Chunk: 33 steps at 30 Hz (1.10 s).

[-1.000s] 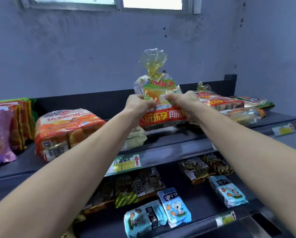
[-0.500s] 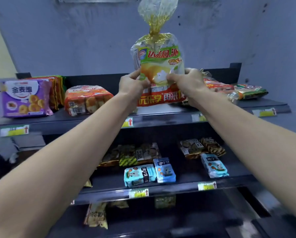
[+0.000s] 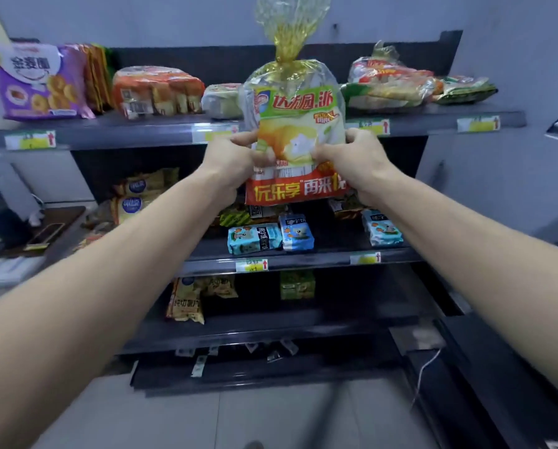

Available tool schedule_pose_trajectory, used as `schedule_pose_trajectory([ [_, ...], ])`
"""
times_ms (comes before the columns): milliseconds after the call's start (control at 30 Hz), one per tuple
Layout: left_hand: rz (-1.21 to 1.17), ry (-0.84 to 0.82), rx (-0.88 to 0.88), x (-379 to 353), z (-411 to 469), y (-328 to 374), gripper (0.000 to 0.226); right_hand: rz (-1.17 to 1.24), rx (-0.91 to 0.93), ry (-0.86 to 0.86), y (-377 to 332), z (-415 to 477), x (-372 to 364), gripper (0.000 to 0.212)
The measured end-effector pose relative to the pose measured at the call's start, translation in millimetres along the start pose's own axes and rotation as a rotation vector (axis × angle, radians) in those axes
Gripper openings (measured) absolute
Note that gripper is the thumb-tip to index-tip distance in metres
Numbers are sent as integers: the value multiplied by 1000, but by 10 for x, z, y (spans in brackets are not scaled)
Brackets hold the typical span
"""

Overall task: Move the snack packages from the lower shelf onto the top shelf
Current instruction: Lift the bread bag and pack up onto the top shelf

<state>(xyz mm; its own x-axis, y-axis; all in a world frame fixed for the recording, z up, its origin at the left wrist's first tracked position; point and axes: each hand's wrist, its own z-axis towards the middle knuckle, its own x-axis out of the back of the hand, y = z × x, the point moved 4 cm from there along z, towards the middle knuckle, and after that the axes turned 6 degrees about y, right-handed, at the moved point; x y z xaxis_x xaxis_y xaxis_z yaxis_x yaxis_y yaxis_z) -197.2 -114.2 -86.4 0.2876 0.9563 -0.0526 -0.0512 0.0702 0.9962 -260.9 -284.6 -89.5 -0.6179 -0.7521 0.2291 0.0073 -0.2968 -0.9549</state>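
Your left hand [image 3: 235, 157] and right hand [image 3: 352, 157] clamp opposite sides of a tall snack bag [image 3: 295, 131], green and yellow with a red band at the bottom and a twisted gold top. You hold it upright in the air, in front of the top shelf [image 3: 125, 131] edge, not resting on anything. On that top shelf: a purple cookie bag [image 3: 38, 82] far left, an orange cake pack [image 3: 158, 89] next to it, more wrapped bags [image 3: 391, 82] on the right. On the shelf below [image 3: 303, 259], small blue packets [image 3: 255, 238] sit near the front edge.
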Motion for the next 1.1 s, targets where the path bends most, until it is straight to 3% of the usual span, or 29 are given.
schedule_pose_trajectory([
  [333, 89, -13, 131, -81, -49, -795, 45, -3, -144, -53, 824, -201, 2, 27],
  [600, 143, -36, 125, -19, 161, -1041, 43, 1, -163, -79, 1051, -151, -130, 30],
  [1100, 82, 76, 170, 351, 657, -1523, 56, -23, -159, -158, 1506, 194, -811, 34],
])
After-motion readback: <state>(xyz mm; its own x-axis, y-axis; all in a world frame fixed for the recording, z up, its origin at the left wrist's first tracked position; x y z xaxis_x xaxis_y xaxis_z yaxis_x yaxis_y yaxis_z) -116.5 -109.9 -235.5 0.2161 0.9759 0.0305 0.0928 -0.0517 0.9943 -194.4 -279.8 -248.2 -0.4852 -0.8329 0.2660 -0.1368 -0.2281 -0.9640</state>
